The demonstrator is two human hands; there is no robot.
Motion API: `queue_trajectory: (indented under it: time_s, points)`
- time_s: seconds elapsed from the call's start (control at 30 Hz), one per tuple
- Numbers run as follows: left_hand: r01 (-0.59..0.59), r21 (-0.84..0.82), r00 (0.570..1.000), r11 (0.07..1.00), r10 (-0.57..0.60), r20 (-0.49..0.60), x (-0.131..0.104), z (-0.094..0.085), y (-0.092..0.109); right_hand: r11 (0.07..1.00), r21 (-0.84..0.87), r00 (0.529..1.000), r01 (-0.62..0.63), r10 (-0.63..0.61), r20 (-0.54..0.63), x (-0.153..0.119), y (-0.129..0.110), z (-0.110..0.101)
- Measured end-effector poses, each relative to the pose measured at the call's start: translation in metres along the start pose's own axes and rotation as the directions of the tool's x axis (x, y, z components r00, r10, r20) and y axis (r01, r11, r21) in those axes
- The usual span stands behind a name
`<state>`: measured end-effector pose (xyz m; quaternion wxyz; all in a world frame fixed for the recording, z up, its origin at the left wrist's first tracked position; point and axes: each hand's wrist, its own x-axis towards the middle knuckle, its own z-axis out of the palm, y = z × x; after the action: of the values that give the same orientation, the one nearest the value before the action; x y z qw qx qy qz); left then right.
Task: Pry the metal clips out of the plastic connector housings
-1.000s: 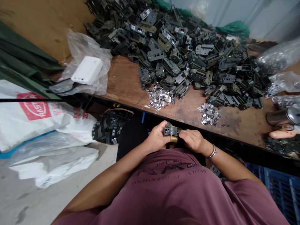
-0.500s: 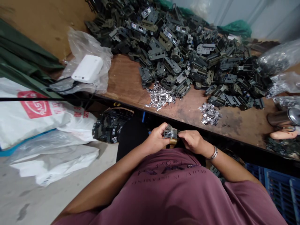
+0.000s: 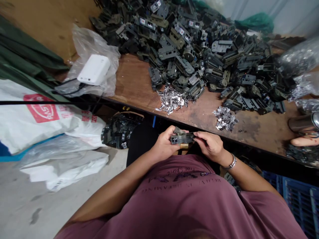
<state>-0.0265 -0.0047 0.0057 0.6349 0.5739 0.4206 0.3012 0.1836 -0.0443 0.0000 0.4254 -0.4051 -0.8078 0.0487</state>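
Slotted dark part [image 3: 183,137], just off the table's [image 3: 134,79] front edge, between 2 hands! Left hand [image 3: 163,142] is wrapped around its left end.

And the right hand [image 3: 210,144]?

Narrow, thumb and fingertips pinching the right end; any small piece in there, I can't tell.

How would you play it?

Firm left hold, I'd say, and light, square fingertip pressure on the right, so nothing skews.

Textures?

Matte, boxy, hard-looking, a brass-coloured cylinder [image 3: 183,146] just below. Near the front edge, a glittering metal pile [image 3: 171,99], a smaller pile [image 3: 225,118] rightward; towards the back edge, a jagged, dull heap [image 3: 184,53].
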Motion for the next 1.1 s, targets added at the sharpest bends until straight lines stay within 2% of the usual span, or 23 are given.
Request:
queue_trajectory:
  time_s: [0.2, 0.4, 0.73, 0.83, 0.9, 0.93, 0.97, 1.03, 1.1]
  points:
    - [-0.024, 0.089, 0.999, 0.996, 0.020, 0.048, 0.000, 0.003, -0.002, 0.999, -0.021, 0.982, 0.042, -0.037, 0.184, 0.002, 0.000, 0.000]
    - [0.066, 0.083, 0.996, 0.994, -0.070, 0.048, 0.002, 0.003, -0.002, 1.000, 0.011, 0.958, -0.015, 0.011, 0.287, 0.003, 0.003, -0.004]
    - [0.101, -0.061, 0.992, 0.993, -0.096, 0.076, 0.003, 0.004, -0.009, 0.999, 0.035, 0.974, 0.025, -0.032, 0.223, -0.015, 0.005, 0.008]
    - [0.088, -0.022, 0.996, 0.996, -0.088, 0.024, 0.002, 0.000, -0.006, 0.987, 0.150, 0.983, -0.066, 0.039, 0.178, -0.022, 0.003, 0.009]
    - [0.066, -0.013, 0.998, 0.998, -0.066, -0.024, 0.000, -0.004, -0.004, 0.943, 0.254, 0.973, -0.214, 0.182, 0.145, -0.024, -0.001, 0.009]
    - [0.056, -0.012, 0.998, 0.998, -0.056, -0.041, 0.000, -0.005, -0.003, 0.898, 0.314, 0.951, -0.308, 0.284, 0.120, -0.024, -0.002, 0.010]
    - [0.049, -0.009, 0.997, 0.999, -0.050, -0.052, -0.001, -0.006, -0.002, 0.829, 0.383, 0.910, -0.408, 0.401, 0.102, -0.023, -0.004, 0.011]
    - [0.033, 0.007, 0.997, 0.999, -0.033, -0.068, -0.003, -0.006, -0.001, 0.611, 0.539, 0.776, -0.580, 0.615, 0.139, -0.020, -0.006, 0.016]
    - [0.004, 0.029, 0.997, 1.000, -0.002, -0.079, -0.004, -0.005, -0.003, 0.345, 0.655, 0.638, -0.672, 0.718, 0.278, -0.013, -0.007, 0.025]
